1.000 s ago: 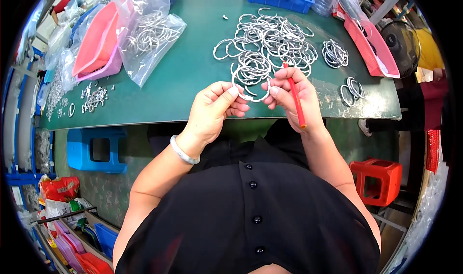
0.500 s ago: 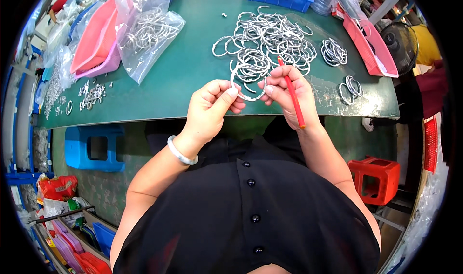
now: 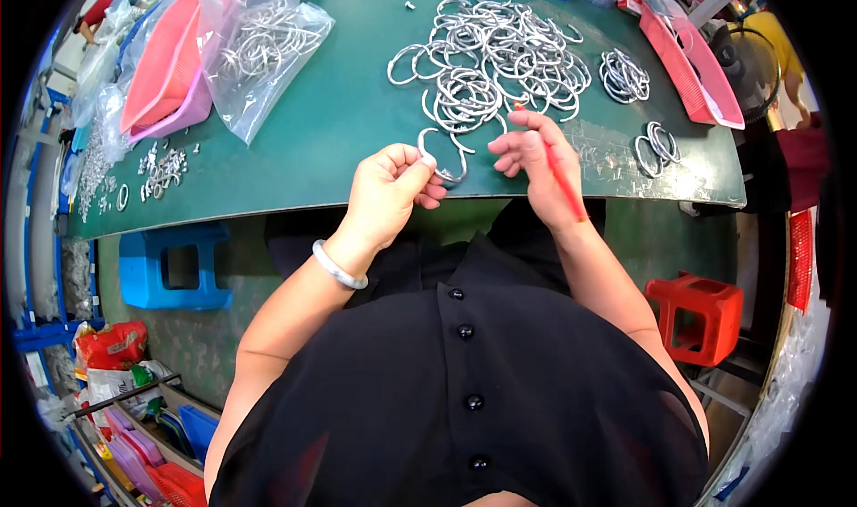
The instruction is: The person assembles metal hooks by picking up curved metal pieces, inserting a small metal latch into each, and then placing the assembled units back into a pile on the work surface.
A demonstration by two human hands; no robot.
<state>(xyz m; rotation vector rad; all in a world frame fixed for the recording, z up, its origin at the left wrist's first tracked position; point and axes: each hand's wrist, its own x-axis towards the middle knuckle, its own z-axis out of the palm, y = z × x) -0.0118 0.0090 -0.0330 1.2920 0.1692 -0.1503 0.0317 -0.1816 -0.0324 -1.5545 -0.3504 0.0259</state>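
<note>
**One open ring in hand, a large heap unworked**

Nearest the body, the left hand [image 3: 388, 190] is closed, pinching one end of an open silver metal ring [image 3: 444, 157] between thumb and fingers at the near edge of the green bench [image 3: 339, 123]. The right hand [image 3: 533, 163] is loosely curled beside it: its fingertips sit next to the ring's other end, contact not being clear, and a thin red stick-shaped tool [image 3: 561, 175] lies held along its palm. The ring hangs between the two hands, just above the bench edge.

Judged from the layout, the work appears to be at an early or middle stage. Just beyond the hands lies a large loose heap of silver rings [image 3: 495, 52], seemingly yet to be handled. To its right sit a small bundle of rings [image 3: 623, 74] and a few paired rings [image 3: 659, 143], possibly finished, though this cannot be confirmed.

Farther left are small scattered metal fittings [image 3: 161, 170], a clear plastic bag of rings [image 3: 268, 47] and a pink plastic tray [image 3: 165, 70]; far right, a red tray [image 3: 692, 52]. Nothing stands between the hands and the heap.
</note>
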